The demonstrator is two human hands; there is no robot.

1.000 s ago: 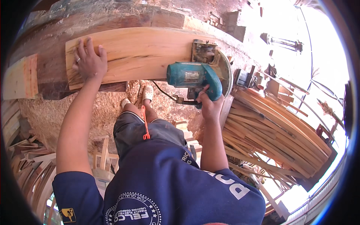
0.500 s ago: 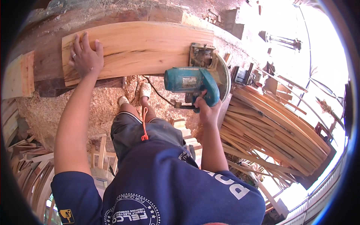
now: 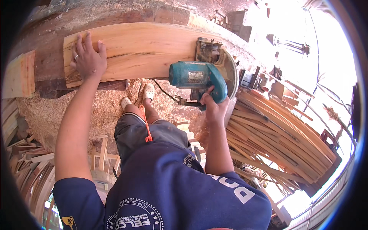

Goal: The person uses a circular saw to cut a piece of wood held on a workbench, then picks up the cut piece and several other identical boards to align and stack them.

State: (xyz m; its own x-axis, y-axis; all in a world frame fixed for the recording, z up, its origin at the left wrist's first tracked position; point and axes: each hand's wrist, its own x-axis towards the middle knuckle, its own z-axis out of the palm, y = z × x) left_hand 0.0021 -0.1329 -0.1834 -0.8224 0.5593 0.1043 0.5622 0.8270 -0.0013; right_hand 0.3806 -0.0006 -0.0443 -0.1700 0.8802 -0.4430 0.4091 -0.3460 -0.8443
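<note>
A wide, pale wooden board [image 3: 149, 46] with dark grain streaks lies across a heavy timber beam. Near the board's left end, my left hand [image 3: 89, 59] rests flat on top, fingers spread, a ring on one of them. My right hand [image 3: 214, 103] is wrapped round the rear handle of a teal circular saw [image 3: 191, 74]. The saw's base plate sits on the board near its right end, with the round blade guard at the right. A dark power cord runs from the saw down toward my feet. The blade itself is hidden.
Sawdust and shavings [image 3: 57, 119] cover the floor around my feet. A big stack of long wooden strips [image 3: 280, 138] lies at the right. More curved wood pieces [image 3: 34, 176] are piled at lower left. Another board [image 3: 21, 76] lies at far left on the beam.
The circular saw, with my right hand on it, has moved a little farther away from me along the board's right end. My left hand stays in place.
</note>
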